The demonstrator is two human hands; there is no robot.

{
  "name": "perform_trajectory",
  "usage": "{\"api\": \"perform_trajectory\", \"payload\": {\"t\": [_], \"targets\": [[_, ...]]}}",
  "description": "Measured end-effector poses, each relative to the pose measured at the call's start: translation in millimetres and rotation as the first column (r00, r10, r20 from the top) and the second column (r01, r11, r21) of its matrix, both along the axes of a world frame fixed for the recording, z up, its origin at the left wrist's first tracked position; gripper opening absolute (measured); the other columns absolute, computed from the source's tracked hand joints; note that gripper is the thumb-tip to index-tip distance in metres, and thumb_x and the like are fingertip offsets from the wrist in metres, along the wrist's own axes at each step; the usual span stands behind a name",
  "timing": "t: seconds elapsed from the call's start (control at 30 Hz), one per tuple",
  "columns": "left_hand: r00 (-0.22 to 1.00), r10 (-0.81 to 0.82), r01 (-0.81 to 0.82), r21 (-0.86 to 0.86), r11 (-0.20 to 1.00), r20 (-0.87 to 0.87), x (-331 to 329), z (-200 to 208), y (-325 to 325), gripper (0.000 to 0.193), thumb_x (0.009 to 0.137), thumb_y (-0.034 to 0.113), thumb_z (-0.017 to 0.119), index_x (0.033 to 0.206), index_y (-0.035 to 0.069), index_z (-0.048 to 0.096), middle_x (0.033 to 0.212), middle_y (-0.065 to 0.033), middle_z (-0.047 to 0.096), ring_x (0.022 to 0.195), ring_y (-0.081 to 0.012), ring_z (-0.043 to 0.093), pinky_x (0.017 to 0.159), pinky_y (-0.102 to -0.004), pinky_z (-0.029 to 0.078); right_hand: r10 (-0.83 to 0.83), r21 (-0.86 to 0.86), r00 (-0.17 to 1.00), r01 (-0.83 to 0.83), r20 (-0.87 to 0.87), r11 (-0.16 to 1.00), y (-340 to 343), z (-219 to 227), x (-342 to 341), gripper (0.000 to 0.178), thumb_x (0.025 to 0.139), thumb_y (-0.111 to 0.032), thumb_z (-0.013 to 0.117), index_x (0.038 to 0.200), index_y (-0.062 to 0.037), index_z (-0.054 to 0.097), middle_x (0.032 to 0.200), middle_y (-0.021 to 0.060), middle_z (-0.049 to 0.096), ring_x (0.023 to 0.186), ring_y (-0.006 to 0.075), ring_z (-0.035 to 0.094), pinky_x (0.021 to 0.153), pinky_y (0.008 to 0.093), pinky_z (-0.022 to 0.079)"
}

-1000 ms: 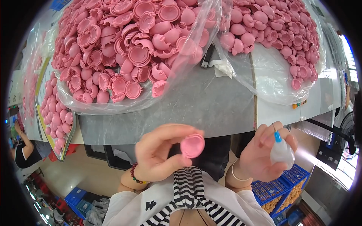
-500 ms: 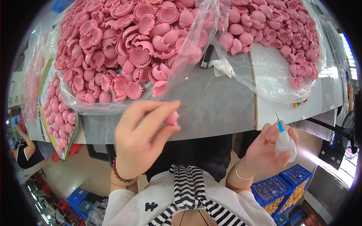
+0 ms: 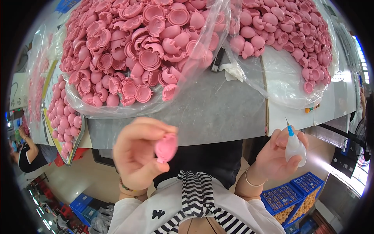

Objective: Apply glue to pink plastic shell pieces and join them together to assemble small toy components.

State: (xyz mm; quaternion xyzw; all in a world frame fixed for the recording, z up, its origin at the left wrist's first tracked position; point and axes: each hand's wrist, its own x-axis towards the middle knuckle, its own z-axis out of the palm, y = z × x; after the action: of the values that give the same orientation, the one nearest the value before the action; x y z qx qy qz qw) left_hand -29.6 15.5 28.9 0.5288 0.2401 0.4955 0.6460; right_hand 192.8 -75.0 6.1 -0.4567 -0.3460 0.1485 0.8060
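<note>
A smooth grey tabletop [image 3: 222, 111] bears a broad heap of hollow pink plastic half-shells [image 3: 150, 58] on clear sheeting; both of the person's hands are at its near edge, well apart. The left hand [image 3: 134, 154] has thumb and forefinger clamped on the rim of one piece, the other fingers curled. The right hand [image 3: 274, 160] has its fingers closed around a translucent white squeeze bottle [image 3: 297, 150], long axis near upright, leaning slightly left at the top. The held rounded pink plastic shell [image 3: 166, 148], slightly blurred, lies left of the bottle; the thin metal needle [image 3: 287, 121] points up, not toward it.
</note>
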Motion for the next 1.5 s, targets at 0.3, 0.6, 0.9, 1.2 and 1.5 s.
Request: {"api": "perform_trajectory", "payload": {"t": [0.3, 0.6, 0.9, 1.2, 1.5], "targets": [[0.865, -0.275, 0.432, -0.34, 0.835, 0.42, 14.3, -12.8, -6.9, 0.04, 0.076, 0.004, 0.063, 0.108, 0.001, 0.039, 0.112, -0.0277, 0.049, 0.095, -0.023, 0.056, 0.082, -0.031, 0.045, -0.007, -0.034, 1.0, 0.007, 0.01, 0.999, 2.7, -3.9, 0.8, 0.05, 0.077, -0.04, 0.056, 0.107, -0.0003, 0.049, 0.065, 0.0067, 0.043, 0.058, 0.0144, 0.039, 0.052, 0.0265, 0.031], [0.889, -0.293, 0.443, -0.498, 0.746, 0.352, 6.1, 3.4, -4.0, 0.05, 0.078, 0.008, 0.062, 0.121, 0.0, 0.039, 0.106, -0.0165, 0.054, 0.08, -0.0195, 0.058, 0.072, -0.0303, 0.049, -0.095, -0.025, 0.995, 0.095, -0.015, 0.995, 11.0, -7.7, -8.3, 0.05, 0.08, -0.032, 0.055, 0.116, -0.0012, 0.041, 0.08, 0.0137, 0.051, 0.068, 0.0171, 0.041, 0.052, 0.0241, 0.032], [0.798, -0.442, 0.593, -0.408, 0.694, 0.409, -20.6, 4.2, -13.0, 0.044, 0.083, 0.006, 0.055, 0.124, 0.0, 0.039, 0.115, -0.0066, 0.05, 0.09, -0.0106, 0.053, 0.081, -0.0252, 0.043, 0.122, -0.188, 0.988, -0.102, 0.098, 0.977, 40.1, 1.9, -22.9, 0.047, 0.076, -0.032, 0.059, 0.106, 0.002, 0.045, 0.081, 0.0136, 0.056, 0.066, 0.0142, 0.049, 0.058, 0.0224, 0.039], [0.582, 0.721, -0.106, 0.844, 0.526, -0.376, -32.4, 4.3, -4.6, 0.041, 0.063, 0.002, 0.068, 0.102, 0.0, 0.056, 0.108, -0.0145, 0.053, 0.09, -0.0249, 0.055, 0.074, -0.0314, 0.046, 0.185, -0.238, 0.98, -0.163, 0.073, 0.957, 45.4, 0.9, -20.5, 0.04, 0.079, -0.027, 0.055, 0.105, 0.0025, 0.046, 0.079, 0.0123, 0.056, 0.069, 0.0151, 0.051, 0.061, 0.0236, 0.041], [0.52, 0.681, 0.13, 0.835, 0.534, -0.516, -29.6, 4.1, -1.7, 0.042, 0.062, 0.009, 0.065, 0.104, 0.005, 0.059, 0.096, -0.0073, 0.055, 0.079, -0.0221, 0.054, 0.071, -0.0314, 0.046, 0.228, -0.189, 0.972, -0.213, 0.062, 0.958, 44.1, -2.1, -19.3, 0.036, 0.082, -0.023, 0.053, 0.106, 0.003, 0.046, 0.081, 0.0115, 0.055, 0.068, 0.0116, 0.048, 0.061, 0.0201, 0.038]]}}
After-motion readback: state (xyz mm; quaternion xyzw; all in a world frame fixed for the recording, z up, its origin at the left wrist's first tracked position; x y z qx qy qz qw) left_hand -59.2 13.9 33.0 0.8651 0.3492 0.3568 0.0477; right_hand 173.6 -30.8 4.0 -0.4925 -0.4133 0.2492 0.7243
